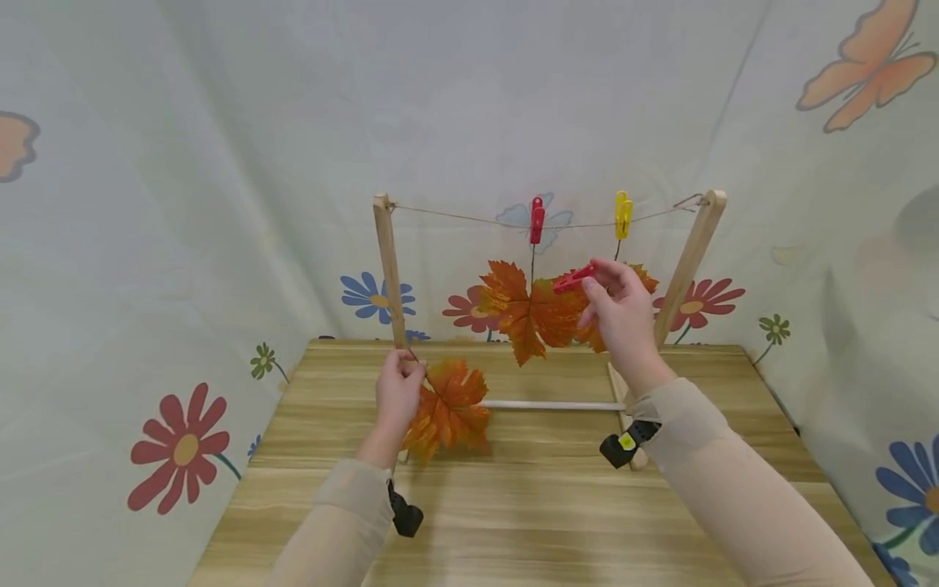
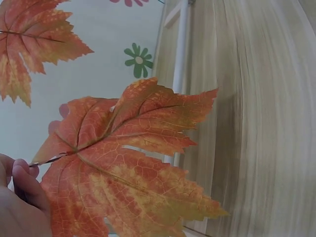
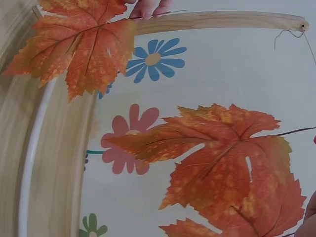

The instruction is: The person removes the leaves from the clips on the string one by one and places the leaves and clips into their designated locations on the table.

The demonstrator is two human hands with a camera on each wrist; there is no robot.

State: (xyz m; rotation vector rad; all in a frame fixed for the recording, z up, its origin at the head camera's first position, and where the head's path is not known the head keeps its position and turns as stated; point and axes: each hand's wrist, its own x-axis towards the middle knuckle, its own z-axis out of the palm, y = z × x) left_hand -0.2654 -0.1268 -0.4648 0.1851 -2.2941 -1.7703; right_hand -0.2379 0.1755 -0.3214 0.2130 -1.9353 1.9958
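My left hand (image 1: 399, 387) pinches the stem of an orange maple leaf (image 1: 451, 408) beside the left post, low over the table; the leaf spreads to the right of the fingers. In the left wrist view the thumb and fingertips grip the stem's end. My right hand (image 1: 623, 318) holds a red clothespin (image 1: 575, 278) between thumb and fingers, below the string. Close to it hangs another maple leaf (image 1: 530, 314), held on the string (image 1: 462, 216) by a red clothespin (image 1: 537, 220). A yellow clothespin (image 1: 623, 216) holds a further leaf (image 1: 640, 277), partly hidden behind my right hand.
The string runs between a left wooden post (image 1: 389, 269) and a right wooden post (image 1: 693, 265). A white rod (image 1: 550, 405) joins the frame low down over the wooden table (image 1: 528, 522). A pale curtain (image 1: 455, 98) printed with flowers and butterflies stands behind.
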